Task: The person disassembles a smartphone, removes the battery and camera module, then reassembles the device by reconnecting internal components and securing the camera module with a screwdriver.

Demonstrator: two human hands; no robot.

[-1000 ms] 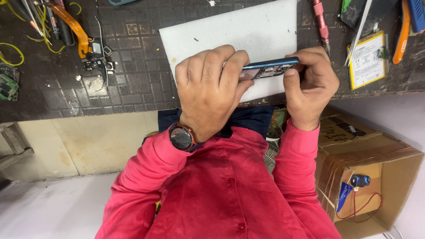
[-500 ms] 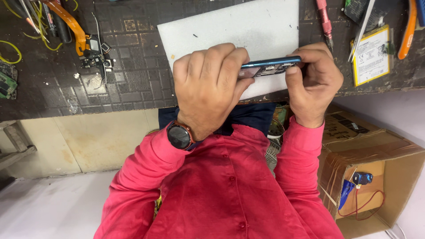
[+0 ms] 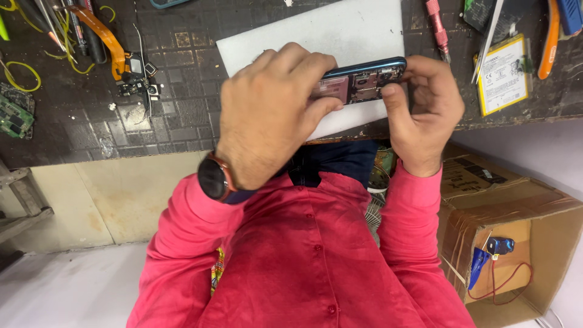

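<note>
**A:** What have I got in hand here?

**B:** An opened smartphone (image 3: 363,78), blue-edged, back cover off so the board and metal shields show. I'm holding it on edge, just above the white mat (image 3: 340,33) near the front rim of the dark workbench (image 3: 176,115).

**A:** And the grip?

**B:** My left hand (image 3: 273,115) is wrapped over the phone's left half, fingers curled across the top edge and thumb pressed against the exposed inside. My right hand (image 3: 425,109) pinches the other end, thumb on the open face and fingers behind the corner. Both are closed firmly on the phone.

**A:** How would I do this well?

**B:** I'd judge the pressure belongs on the frame, not on the bare components under my thumbs. I'd hold it low over the mat, so anything that drops loose lands on white and can be found.

**A:** Anything nearby to mind?

**B:** A red-handled screwdriver (image 3: 438,30) lies just right of the mat, with a flat yellow-edged phone battery (image 3: 501,74) beyond it. To the left, well apart, sit an orange flex cable (image 3: 103,33) and small camera modules (image 3: 138,76). An open cardboard box (image 3: 516,231) stands below the bench on my right.
</note>
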